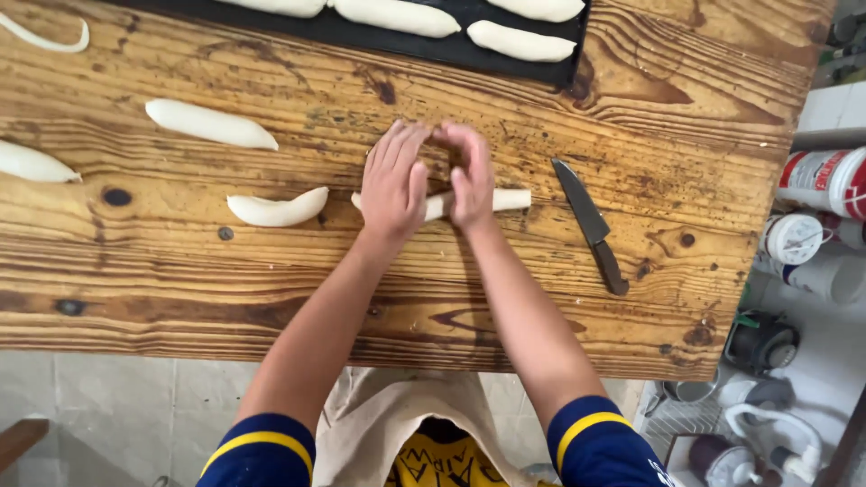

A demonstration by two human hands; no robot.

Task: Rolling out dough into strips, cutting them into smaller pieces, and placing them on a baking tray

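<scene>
Here the dough roll (pixel 492 199) lies crosswise under both open hands, left hand (pixel 394 183) and right hand (pixel 469 176) pressing flat.

Wooden table (pixel 704 108): knotty, strongly grained planks with a worn, slightly glossy varnish. Dough roll (pixel 492 199) under both palms: pale, smooth, matt. Same soft matt dough in the loose pieces at left (pixel 209 123) (pixel 276 209). Far tray (pixel 505 52): flat black, matt. Knife (pixel 591 224) at right: dull dark metal blade, dark handle. Plastic tubs (pixel 825 180) far right, glossy white.
</scene>
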